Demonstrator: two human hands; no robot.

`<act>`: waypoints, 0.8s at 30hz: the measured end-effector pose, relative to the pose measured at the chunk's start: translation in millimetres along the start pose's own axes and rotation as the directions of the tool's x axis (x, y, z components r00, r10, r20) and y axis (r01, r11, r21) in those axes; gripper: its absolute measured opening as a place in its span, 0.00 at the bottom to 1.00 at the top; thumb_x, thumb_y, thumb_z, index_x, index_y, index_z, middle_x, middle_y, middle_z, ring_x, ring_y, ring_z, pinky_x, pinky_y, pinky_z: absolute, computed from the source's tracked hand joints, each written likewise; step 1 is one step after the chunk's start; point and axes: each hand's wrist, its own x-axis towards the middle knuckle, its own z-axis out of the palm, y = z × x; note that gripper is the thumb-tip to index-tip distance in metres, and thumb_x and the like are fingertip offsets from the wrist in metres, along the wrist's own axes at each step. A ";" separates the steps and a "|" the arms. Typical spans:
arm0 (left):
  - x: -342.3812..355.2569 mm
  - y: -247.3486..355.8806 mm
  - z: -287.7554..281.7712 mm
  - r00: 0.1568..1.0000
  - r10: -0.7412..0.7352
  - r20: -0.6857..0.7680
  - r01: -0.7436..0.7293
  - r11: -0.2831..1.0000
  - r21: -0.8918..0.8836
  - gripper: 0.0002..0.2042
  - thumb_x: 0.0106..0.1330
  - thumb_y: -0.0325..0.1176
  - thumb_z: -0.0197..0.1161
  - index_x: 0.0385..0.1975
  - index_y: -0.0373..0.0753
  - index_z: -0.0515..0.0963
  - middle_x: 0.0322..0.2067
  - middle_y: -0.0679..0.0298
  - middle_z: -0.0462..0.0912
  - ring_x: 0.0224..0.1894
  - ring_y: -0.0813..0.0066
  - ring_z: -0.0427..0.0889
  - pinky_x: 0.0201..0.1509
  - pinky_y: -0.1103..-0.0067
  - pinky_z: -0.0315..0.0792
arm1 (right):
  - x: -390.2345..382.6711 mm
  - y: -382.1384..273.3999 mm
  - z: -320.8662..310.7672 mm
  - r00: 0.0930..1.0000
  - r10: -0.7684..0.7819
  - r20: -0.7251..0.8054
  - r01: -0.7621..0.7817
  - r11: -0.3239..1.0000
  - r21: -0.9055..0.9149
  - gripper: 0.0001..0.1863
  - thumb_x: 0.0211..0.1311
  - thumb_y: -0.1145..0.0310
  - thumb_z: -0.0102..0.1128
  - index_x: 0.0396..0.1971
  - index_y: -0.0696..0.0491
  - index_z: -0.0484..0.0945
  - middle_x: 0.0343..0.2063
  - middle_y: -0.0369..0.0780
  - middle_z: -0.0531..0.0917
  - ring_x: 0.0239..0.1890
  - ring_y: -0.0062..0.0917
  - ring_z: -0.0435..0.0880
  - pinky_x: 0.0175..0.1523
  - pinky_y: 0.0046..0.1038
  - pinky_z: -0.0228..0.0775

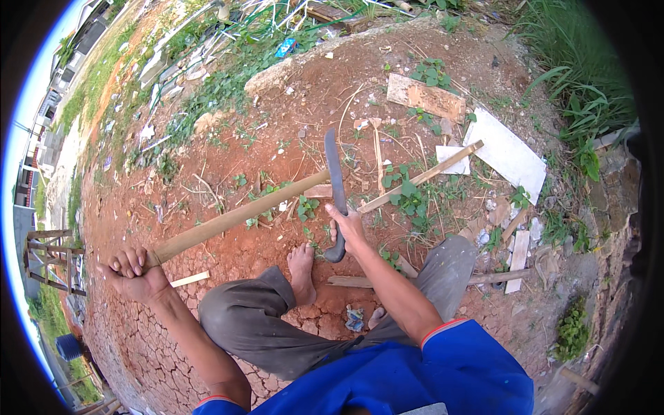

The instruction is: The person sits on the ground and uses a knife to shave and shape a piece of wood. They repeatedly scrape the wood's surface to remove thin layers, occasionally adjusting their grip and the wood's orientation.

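My left hand (138,272) is closed at the near end of a long, pale wooden pole (242,213). The pole slants away to the right, and its far end meets the machete blade in view; whether they touch I cannot tell. In my right hand (348,227) is a machete (335,164), gripped by its dark, hooked handle, with the blade pointing up and away. Past the machete, a thinner wooden stick (425,178) lies slanted over green weeds. My bare foot (301,273) rests on the soil below the pole.
White boards (508,155) and a weathered plank (427,97) lie at the far right, near tall grass (588,76). Wood offcuts (517,259) are scattered at the right. Rubble and a tangle of pipes spread at the back. A wooden frame (55,259) stands far left on cracked red earth.
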 end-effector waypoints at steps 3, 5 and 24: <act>-0.5 10.2 -37.0 0.995 -0.059 -0.080 0.044 0.982 -0.181 0.24 0.81 0.50 0.46 0.21 0.45 0.64 0.14 0.73 0.58 0.16 0.80 0.58 0.26 0.79 0.61 | -16.9 -19.8 49.8 0.971 -0.189 -0.145 0.228 0.914 0.334 0.22 0.61 0.51 0.75 0.37 0.52 0.75 0.19 0.36 0.79 0.12 0.20 0.73 0.15 0.25 0.69; 4.2 9.1 -59.6 0.989 -0.112 -0.096 0.083 0.959 -0.272 0.23 0.82 0.49 0.46 0.21 0.45 0.64 0.15 0.73 0.59 0.16 0.80 0.59 0.27 0.78 0.62 | -23.1 -48.9 71.7 0.950 -0.174 -0.260 0.280 0.843 0.459 0.23 0.62 0.56 0.74 0.41 0.57 0.73 0.20 0.36 0.77 0.12 0.22 0.75 0.14 0.25 0.67; -13.0 -69.9 141.3 0.739 -0.383 0.554 0.021 0.835 0.549 0.26 0.71 0.36 0.65 0.67 0.33 0.70 0.57 0.54 0.80 0.59 0.68 0.78 0.65 0.73 0.71 | -119.4 -237.9 88.5 0.606 -0.776 0.174 0.759 0.630 0.163 0.14 0.60 0.77 0.64 0.46 0.60 0.75 0.27 0.38 0.83 0.20 0.17 0.77 0.24 0.24 0.73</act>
